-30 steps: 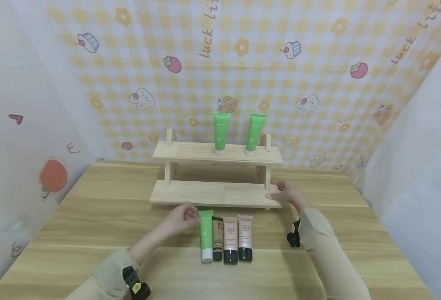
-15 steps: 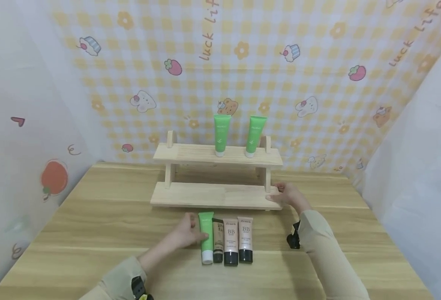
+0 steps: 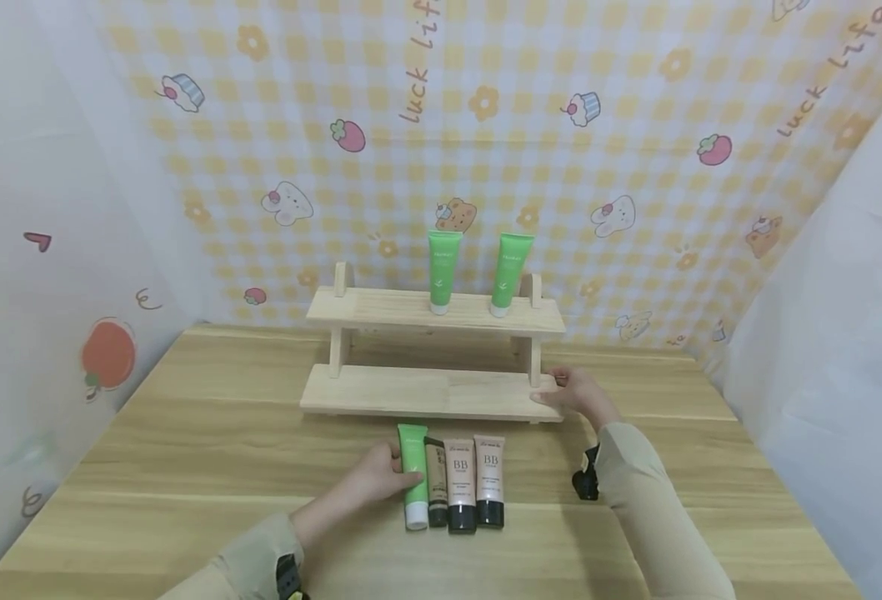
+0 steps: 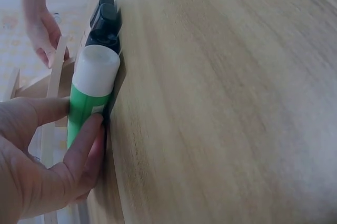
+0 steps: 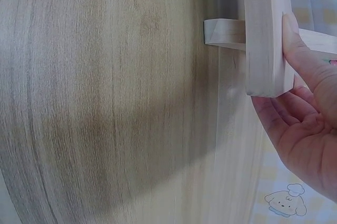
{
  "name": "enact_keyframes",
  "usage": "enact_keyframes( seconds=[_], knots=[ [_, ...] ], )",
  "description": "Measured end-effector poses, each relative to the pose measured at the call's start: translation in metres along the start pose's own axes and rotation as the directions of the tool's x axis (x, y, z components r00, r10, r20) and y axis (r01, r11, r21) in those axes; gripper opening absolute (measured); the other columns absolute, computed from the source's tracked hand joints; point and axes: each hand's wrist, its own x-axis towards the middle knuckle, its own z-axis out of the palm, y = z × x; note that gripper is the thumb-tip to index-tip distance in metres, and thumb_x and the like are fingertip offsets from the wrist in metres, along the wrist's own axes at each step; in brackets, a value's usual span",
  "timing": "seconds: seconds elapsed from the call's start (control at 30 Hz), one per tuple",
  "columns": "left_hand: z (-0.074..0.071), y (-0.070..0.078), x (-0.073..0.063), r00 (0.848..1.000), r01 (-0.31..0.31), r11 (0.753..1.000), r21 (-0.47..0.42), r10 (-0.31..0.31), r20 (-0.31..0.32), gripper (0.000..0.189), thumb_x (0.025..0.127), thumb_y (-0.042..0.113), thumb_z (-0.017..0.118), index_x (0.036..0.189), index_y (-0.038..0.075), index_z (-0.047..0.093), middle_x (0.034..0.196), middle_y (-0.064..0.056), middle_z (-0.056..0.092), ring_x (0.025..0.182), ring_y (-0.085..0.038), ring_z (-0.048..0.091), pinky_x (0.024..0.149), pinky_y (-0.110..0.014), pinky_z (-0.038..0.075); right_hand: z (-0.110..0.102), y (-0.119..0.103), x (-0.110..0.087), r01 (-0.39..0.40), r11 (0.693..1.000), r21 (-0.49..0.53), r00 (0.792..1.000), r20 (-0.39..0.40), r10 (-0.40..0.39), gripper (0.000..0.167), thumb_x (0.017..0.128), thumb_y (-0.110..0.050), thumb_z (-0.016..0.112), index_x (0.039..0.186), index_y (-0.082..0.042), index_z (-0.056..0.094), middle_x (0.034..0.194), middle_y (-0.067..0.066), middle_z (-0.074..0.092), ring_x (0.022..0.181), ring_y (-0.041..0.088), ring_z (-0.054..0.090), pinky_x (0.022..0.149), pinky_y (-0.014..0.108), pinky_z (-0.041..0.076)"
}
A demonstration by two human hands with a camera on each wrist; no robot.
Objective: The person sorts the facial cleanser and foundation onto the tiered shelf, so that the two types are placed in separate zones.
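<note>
One green, white-capped tube (image 3: 414, 450) is at the left end of a row on the bench (image 3: 186, 467), cap toward the near side, gripped between the thumb and fingers of the left hand (image 3: 377, 477). To its right lie a dark-capped brown tube (image 3: 437, 477) and two pink BB tubes (image 3: 460, 479). Just beyond, the right hand (image 3: 578, 393) holds the right end of the lower shelf (image 3: 426, 392) of a wooden rack (image 3: 336, 350), thumb on top, fingers underneath. Two more green tubes (image 3: 443, 268) stand on the upper shelf (image 3: 381, 307).
</note>
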Motion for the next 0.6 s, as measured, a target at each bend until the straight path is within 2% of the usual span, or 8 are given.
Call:
enact_keyframes(
  seconds=[0.07, 0.1, 0.2, 0.3, 0.37, 0.6],
  knots=[
    [-0.0002, 0.0006, -0.0005, 1.0, 0.0, 1.0, 0.005, 0.0, 0.01, 0.03, 0.076, 0.018, 0.07, 0.09, -0.006, 0.056, 0.066, -0.007, 0.058, 0.054, -0.011, 0.048, 0.047, -0.02, 0.043, -0.0008, 0.0006, -0.0003, -0.001, 1.0, 0.004, 1.0, 0.002, 0.001, 0.073, 0.075, -0.034, 0.074, 0.129, 0.004, 0.044, 0.133, 0.031, 0.041, 0.124, 0.043, 0.04, 0.106, 0.048, 0.035],
    [-0.0003, 0.0008, -0.0008, 1.0, -0.001, 1.0, 0.009, 0.001, 0.016, 0.027, 0.076, 0.018, 0.069, 0.086, -0.004, 0.057, 0.066, -0.006, 0.058, 0.054, -0.011, 0.049, 0.047, -0.019, 0.043, -0.0012, 0.0016, 0.0004, 0.015, 1.0, -0.002, 1.0, -0.002, -0.015, 0.075, 0.073, -0.037, 0.075, 0.128, 0.004, 0.046, 0.131, 0.032, 0.043, 0.121, 0.044, 0.043, 0.103, 0.047, 0.039],
    [0.0004, -0.0006, -0.0012, 0.999, 0.002, 1.0, 0.015, -0.003, 0.034, 0.022, 0.076, 0.017, 0.069, 0.077, -0.001, 0.058, 0.065, -0.006, 0.06, 0.052, -0.01, 0.051, 0.045, -0.019, 0.046, 0.0003, 0.0029, -0.0005, 0.018, 1.0, 0.002, 1.0, 0.009, -0.018, 0.078, 0.07, -0.041, 0.076, 0.128, 0.004, 0.046, 0.131, 0.033, 0.043, 0.121, 0.044, 0.043, 0.102, 0.048, 0.039],
    [0.0001, -0.0017, -0.0011, 0.998, 0.009, 1.0, -0.002, -0.009, 0.065, 0.02, 0.077, 0.015, 0.068, 0.075, -0.003, 0.058, 0.067, -0.008, 0.063, 0.054, -0.011, 0.057, 0.048, -0.021, 0.051, 0.0027, 0.0029, -0.0011, 0.009, 1.0, 0.013, 1.0, 0.017, -0.009, 0.076, 0.072, -0.037, 0.075, 0.129, 0.004, 0.044, 0.132, 0.032, 0.042, 0.122, 0.044, 0.041, 0.104, 0.048, 0.038],
    [-0.0006, -0.0015, -0.0005, 0.997, 0.017, 1.0, -0.006, -0.016, 0.077, 0.021, 0.078, 0.014, 0.068, 0.074, -0.003, 0.058, 0.068, -0.009, 0.064, 0.054, -0.012, 0.06, 0.05, -0.022, 0.053, 0.0037, 0.0012, -0.0024, -0.01, 1.0, 0.016, 1.0, 0.027, 0.009, 0.073, 0.077, -0.032, 0.073, 0.132, 0.004, 0.041, 0.135, 0.031, 0.038, 0.126, 0.044, 0.037, 0.107, 0.049, 0.033],
    [-0.004, 0.0014, 0.0, 0.997, 0.022, 1.0, -0.02, -0.02, 0.073, 0.022, 0.078, 0.014, 0.068, 0.076, -0.005, 0.057, 0.069, -0.011, 0.063, 0.055, -0.013, 0.061, 0.052, -0.023, 0.055, 0.0022, -0.0011, -0.0012, 0.011, 1.0, 0.025, 1.0, 0.012, -0.011, 0.069, 0.08, -0.024, 0.07, 0.132, 0.009, 0.038, 0.134, 0.034, 0.037, 0.125, 0.045, 0.037, 0.106, 0.048, 0.034]
  ],
)
